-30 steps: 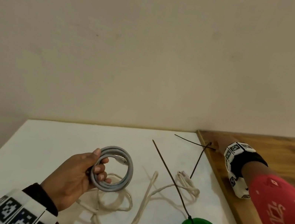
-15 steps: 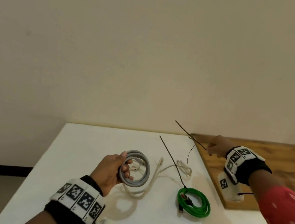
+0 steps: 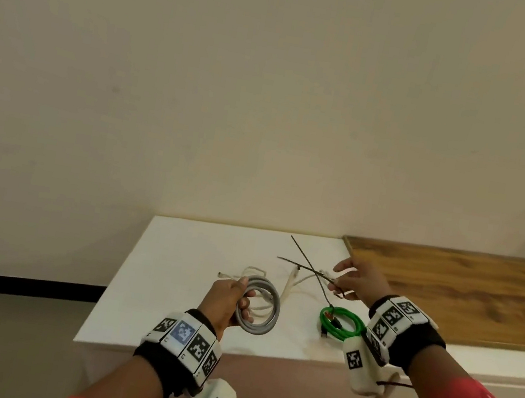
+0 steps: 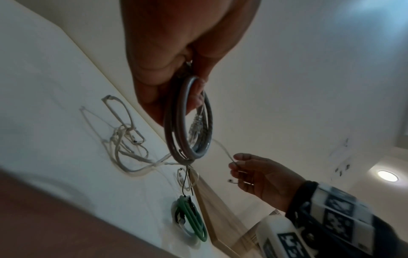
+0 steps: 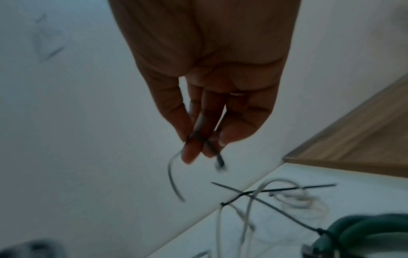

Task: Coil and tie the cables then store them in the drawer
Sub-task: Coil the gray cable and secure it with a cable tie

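My left hand (image 3: 242, 298) grips a coiled grey cable (image 3: 259, 306) and holds it above the white table (image 3: 170, 287); in the left wrist view the grey coil (image 4: 188, 122) hangs from the curled fingers. My right hand (image 3: 339, 283) pinches a thin black zip tie (image 3: 305, 268) just right of the coil, with its tail pointing left. The right wrist view shows the fingertips (image 5: 189, 155) closed on that zip tie (image 5: 174, 179). A green coiled cable (image 3: 341, 323), bound by its own long tie, lies on the table. A loose white cable (image 3: 291, 280) sprawls behind it.
A wooden top (image 3: 465, 288) adjoins the table on the right, slightly higher. A spare black zip tie (image 5: 287, 188) lies across the white cable. A plain wall stands behind the table, with grey floor (image 3: 3, 346) to the left. No drawer shows.
My right hand lifted a zip tie from beside the wooden top and brought it toward the grey coil. The head view pulled back. The left hand kept its grip on the coil.
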The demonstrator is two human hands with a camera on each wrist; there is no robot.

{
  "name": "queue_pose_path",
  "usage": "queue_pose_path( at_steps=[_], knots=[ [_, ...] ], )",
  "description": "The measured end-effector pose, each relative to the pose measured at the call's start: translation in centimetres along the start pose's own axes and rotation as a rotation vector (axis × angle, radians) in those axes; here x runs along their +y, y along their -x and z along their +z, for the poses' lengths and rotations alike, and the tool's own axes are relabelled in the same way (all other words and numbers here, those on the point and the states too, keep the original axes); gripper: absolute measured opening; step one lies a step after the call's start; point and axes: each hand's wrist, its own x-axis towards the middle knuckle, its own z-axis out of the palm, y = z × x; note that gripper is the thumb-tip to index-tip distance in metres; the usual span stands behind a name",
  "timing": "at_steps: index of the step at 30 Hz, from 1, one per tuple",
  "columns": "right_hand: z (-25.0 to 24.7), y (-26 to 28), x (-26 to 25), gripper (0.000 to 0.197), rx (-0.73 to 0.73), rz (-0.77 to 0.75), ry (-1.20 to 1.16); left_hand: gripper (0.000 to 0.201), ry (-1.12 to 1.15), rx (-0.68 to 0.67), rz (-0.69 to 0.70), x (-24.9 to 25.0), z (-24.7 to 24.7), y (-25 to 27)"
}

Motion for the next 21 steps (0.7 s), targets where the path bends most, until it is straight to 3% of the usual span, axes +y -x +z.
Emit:
queue_pose_path(
  at_steps=[6,12,18,21],
  knots=[
    [2.6,6.7,-1.6,0.035,-0.088,-0.116,-0.199,0.037,-0.027,0.034,0.045,0.1,-0.7,1.9],
    [5.0,11.8,-2.8,0.026,-0.121,-0.156,-0.357,0.037,-0.066,0.036,0.091,0.2,-2.4,4.1],
    [8.5,13.9,-3.7,0.019,0.003,-0.333,0.054,0.035,-0.180,0.065,0.187,1.0,-4.8,6.7],
    [10.6,14.4,-4.2,0.023,-0.083,-0.311,0.041,0.033,-0.242,0.074,0.263,1.4,-5.9,7.9]
  ],
)
